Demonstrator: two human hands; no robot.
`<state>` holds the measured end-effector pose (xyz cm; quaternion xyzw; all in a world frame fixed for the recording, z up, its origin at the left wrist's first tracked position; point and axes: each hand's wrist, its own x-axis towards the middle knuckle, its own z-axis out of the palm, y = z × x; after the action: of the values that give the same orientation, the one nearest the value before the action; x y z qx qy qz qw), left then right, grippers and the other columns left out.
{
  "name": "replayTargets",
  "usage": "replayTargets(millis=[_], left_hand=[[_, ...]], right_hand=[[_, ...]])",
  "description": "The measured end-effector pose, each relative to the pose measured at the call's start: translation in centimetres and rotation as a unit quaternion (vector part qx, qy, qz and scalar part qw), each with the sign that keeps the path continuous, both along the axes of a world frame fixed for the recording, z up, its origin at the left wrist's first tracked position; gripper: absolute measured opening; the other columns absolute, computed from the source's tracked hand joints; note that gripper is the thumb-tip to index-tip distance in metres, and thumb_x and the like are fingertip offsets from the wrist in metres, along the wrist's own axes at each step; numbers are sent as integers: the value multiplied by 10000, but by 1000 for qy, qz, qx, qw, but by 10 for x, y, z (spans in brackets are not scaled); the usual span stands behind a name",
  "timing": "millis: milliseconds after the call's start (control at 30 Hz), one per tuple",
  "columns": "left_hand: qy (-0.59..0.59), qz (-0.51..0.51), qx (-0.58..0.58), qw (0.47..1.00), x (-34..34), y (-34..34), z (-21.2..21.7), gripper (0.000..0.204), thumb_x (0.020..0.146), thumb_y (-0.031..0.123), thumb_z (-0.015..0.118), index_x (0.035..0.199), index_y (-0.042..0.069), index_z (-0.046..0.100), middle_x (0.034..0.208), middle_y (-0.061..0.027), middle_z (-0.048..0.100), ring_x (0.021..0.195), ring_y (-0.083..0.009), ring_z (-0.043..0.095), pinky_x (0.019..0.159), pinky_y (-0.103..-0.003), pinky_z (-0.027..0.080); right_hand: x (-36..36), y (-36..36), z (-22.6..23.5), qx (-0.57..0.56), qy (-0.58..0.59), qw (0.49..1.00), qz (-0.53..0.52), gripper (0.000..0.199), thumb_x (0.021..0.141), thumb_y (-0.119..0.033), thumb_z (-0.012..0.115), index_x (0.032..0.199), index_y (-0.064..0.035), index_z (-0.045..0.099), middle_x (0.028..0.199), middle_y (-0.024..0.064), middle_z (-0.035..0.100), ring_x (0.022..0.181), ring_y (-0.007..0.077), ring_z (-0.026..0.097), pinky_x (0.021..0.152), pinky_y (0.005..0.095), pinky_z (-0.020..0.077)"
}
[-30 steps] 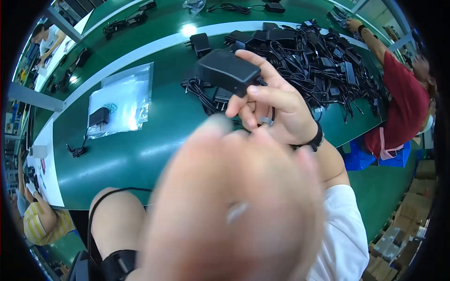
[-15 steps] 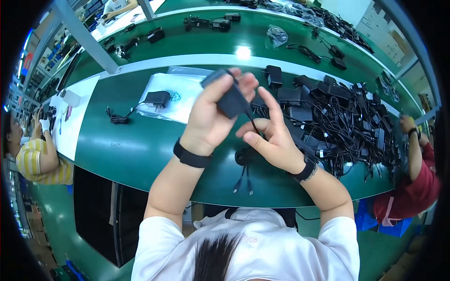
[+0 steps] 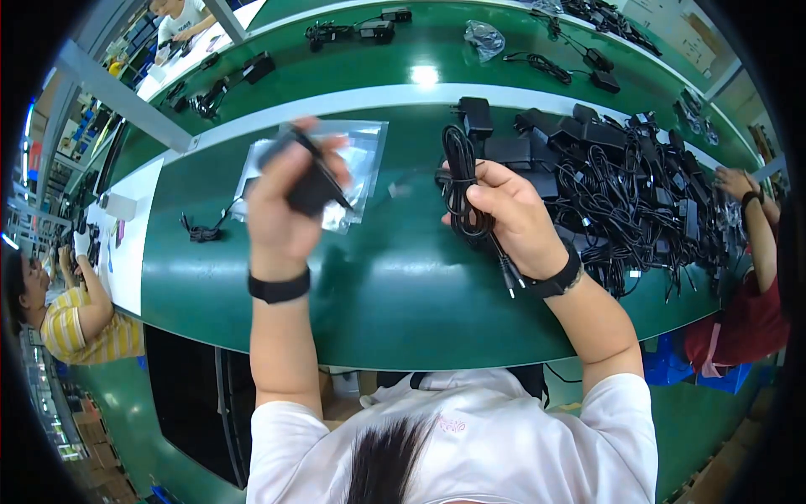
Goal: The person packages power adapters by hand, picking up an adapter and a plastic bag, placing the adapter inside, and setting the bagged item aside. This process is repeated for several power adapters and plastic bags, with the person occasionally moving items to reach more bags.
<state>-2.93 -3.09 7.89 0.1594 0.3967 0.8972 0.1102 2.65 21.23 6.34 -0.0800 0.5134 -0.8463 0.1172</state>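
Note:
Raised over the table, my left hand is wrapped round a black power adapter, both smeared by motion. Beneath it lie clear plastic bags. Beside them rests the coiled cord of another adapter, whose body my left hand mostly hides. My right hand pinches a bundled black cable between thumb and fingers; two plug ends hang from it. Whether this cable joins the adapter in my left hand does not show.
A large heap of black adapters and cables covers the right of the green table. More adapters and a crumpled clear bag lie beyond the white ledge. Co-workers sit left, right and far left; a metal post stands left.
My left hand has moved left with the adapter, away from my right hand. My right hand has closed on the cable bundle, which hung lower before, and lifted it.

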Motion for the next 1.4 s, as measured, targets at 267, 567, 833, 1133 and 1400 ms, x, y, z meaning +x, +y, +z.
replayTargets(millis=[267, 567, 833, 1133, 1400], left_hand=[[-55, -17, -68, 996, 40, 65, -18, 320, 791, 117, 629, 1075, 18, 516, 953, -64, 563, 853, -130, 551, 750, -280, 476], [-54, -22, -88, 994, 48, 67, -32, 442, 745, -1, 631, 1158, 18, 474, 1069, -77, 563, 969, -136, 540, 852, -270, 446], [-31, 43, -111, 992, 41, 58, -31, 454, 696, -50, 631, 1128, -1, 502, 1042, -99, 574, 920, -168, 561, 827, -274, 457], [86, 76, -24, 993, 50, 59, -37, 483, 697, -47, 632, 1141, -15, 445, 1035, -171, 576, 1026, -246, 550, 901, -346, 432], [-69, -76, -22, 994, 54, 63, -44, 506, 682, 15, 639, 1150, -7, 446, 1011, -175, 576, 961, -246, 566, 867, -341, 454]], right_hand=[[8, -10, -15, 177, 105, 979, 1, 324, 866, -28, 471, 1186, 19, 469, 950, 59, 554, 790, 119, 550, 698, 239, 464], [9, -17, -16, 448, 367, 812, -70, 603, 763, 81, 513, 1328, 24, 309, 1030, 211, 526, 868, 362, 555, 772, 328, 459], [5, -19, -22, 443, 411, 794, -65, 783, 737, 57, 538, 1392, 0, 112, 1096, 244, 487, 1023, 365, 494, 891, 376, 398], [5, -17, -44, -210, -251, 942, 81, 394, 943, -315, 402, 1187, -13, 467, 1084, 145, 569, 1008, 232, 552, 903, 363, 417], [1, -11, -28, -149, -104, 981, -70, 351, 961, -222, 369, 1224, 6, 413, 703, 32, 514, 795, 180, 544, 798, 322, 435]])
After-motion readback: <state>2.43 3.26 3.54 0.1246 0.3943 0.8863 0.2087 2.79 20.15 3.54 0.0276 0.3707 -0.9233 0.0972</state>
